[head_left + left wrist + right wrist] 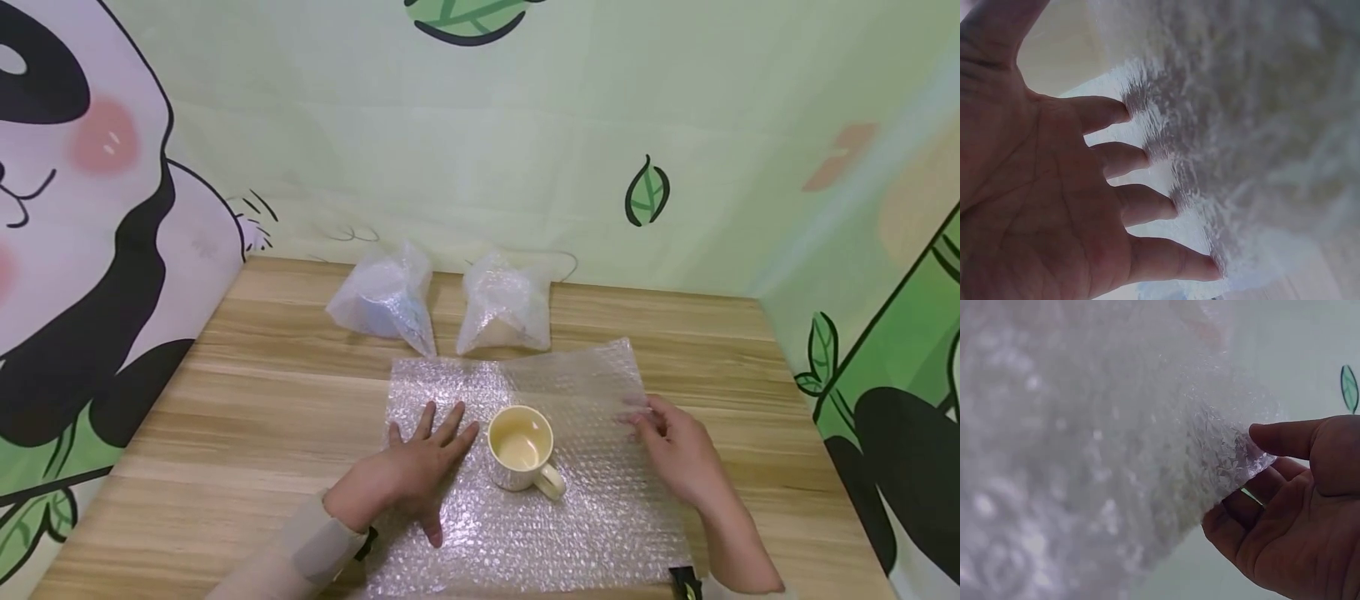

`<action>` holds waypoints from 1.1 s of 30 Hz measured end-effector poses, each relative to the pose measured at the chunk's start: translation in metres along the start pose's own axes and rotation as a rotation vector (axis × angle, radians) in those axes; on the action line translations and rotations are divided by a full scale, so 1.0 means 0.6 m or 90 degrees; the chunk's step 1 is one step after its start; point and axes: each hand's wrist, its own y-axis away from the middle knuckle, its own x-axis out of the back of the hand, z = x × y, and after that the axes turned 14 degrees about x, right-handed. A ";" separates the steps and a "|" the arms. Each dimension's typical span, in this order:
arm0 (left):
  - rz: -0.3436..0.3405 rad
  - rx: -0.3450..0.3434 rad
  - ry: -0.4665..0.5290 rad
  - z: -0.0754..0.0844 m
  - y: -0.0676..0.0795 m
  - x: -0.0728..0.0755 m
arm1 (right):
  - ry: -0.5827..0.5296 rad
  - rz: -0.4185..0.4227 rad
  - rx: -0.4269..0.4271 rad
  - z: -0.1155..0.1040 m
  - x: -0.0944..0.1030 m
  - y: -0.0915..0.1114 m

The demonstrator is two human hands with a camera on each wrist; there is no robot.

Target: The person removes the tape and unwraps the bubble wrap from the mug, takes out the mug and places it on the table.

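A sheet of bubble wrap (600,517) lies spread over the near part of the table. On it stands a pale yellow mug (521,448), upright, its handle pointing toward the near right. My left hand (420,467) rests on the wrap just left of the mug, fingers spread. In the left wrist view the fingertips (1166,209) press against the plastic. My right hand (678,450) pinches the sheet's right edge between thumb and fingers; in the right wrist view the thumb (1285,439) lies over that edge, with the fingers behind it.
Two bubble-wrapped bundles stand at the table's back edge: the left bundle (386,300) shows something blue inside, the right bundle (504,304) something pale. A printed cloth backdrop (525,167) rises behind the wooden table (247,400).
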 end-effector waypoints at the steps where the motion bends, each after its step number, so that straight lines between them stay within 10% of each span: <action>1: 0.000 0.000 0.000 0.000 0.000 0.000 | 0.002 0.001 -0.009 0.003 0.000 -0.001; 23: 0.002 -0.006 0.028 -0.002 0.002 -0.001 | 0.079 0.001 -0.082 0.057 0.002 -0.011; 33: -0.004 0.004 0.028 -0.001 0.003 -0.001 | 0.147 0.002 0.036 0.014 0.003 -0.009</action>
